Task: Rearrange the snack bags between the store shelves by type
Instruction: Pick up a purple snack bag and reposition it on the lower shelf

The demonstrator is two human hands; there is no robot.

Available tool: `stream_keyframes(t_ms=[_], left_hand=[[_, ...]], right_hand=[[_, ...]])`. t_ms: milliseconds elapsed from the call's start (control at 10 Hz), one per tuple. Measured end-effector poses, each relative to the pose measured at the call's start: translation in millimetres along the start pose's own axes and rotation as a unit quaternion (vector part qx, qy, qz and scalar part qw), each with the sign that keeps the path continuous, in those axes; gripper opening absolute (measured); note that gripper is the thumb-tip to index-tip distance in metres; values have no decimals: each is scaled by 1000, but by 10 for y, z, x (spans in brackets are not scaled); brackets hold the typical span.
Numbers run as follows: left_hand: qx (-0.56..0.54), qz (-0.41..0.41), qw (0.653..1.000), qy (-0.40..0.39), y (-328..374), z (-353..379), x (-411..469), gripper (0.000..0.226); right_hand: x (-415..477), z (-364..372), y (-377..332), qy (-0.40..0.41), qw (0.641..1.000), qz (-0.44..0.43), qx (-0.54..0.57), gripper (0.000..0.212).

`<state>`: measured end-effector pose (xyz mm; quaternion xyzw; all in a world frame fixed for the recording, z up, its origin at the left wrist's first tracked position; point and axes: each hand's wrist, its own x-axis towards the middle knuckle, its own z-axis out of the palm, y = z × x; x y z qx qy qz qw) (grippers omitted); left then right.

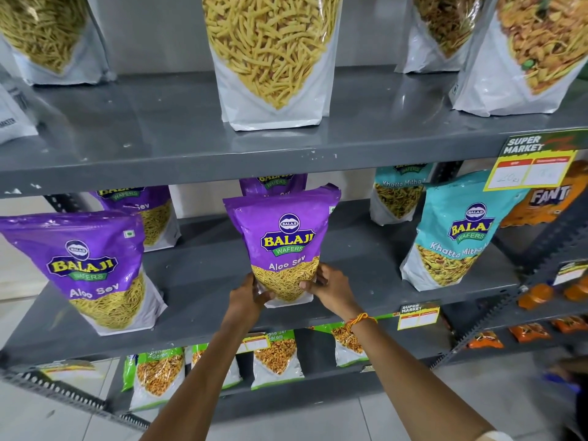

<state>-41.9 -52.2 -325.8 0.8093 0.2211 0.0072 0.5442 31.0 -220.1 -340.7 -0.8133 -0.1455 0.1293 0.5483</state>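
Observation:
A purple Aloo Sev bag (283, 237) stands upright at the middle of the grey middle shelf (203, 275). My left hand (246, 296) grips its lower left corner and my right hand (331, 286) grips its lower right corner. A second purple Aloo Sev bag (86, 268) stands at the left front, with another purple bag (149, 211) behind it. One more purple bag (273, 183) is partly hidden behind the held one. Two teal Khatta Mitha bags (451, 237) (397, 195) stand at the right of the same shelf.
The upper shelf (159, 138) carries white bags of sev and mixture, one at the middle (270, 58). Green-and-white bags (276, 358) sit on the lower shelf. Yellow price tags (531, 163) hang on shelf edges. Orange packets (550, 202) fill the rack to the right.

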Motion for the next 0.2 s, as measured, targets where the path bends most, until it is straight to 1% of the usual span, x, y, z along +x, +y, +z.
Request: stream_keyframes(t_ms=[100, 200], left_hand=[[-34, -17, 999, -6, -49, -21, 47, 46], [40, 14, 999, -29, -42, -22, 29, 56]], right_hand=[[10, -3, 15, 10, 1000, 4, -1, 47], [7, -8, -37, 1, 1000, 8, 0, 49]])
